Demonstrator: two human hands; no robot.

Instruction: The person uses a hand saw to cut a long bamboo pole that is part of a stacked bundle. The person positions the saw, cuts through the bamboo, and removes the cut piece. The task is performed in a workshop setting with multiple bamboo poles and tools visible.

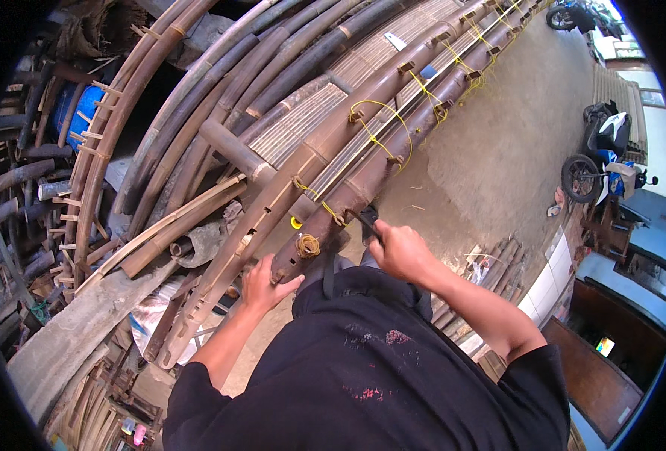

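Observation:
In front of me two long brown bamboo poles run away to the upper right, a left pole point(303, 161) and a right pole point(363, 184), both with cut slots. Yellow cord point(373, 138) ties them at several spots. My right hand point(402, 252) grips a dark, slim-handled tool point(368, 225); its tip meets the right pole beside a cord tie, and its exact kind is unclear. Fingers apart, my left hand point(261, 288) rests at the near end of the right pole. A coil of tan cord point(307, 245) sits on that pole between my hands.
Many bamboo poles point(227, 98) are stacked to the left, along with a ladder-like bamboo piece point(96, 161). A slatted bamboo panel point(306, 120) lies beyond. Scooters point(600, 161) stand on the right. Bamboo lengths point(498, 267) lie on the floor near my right elbow.

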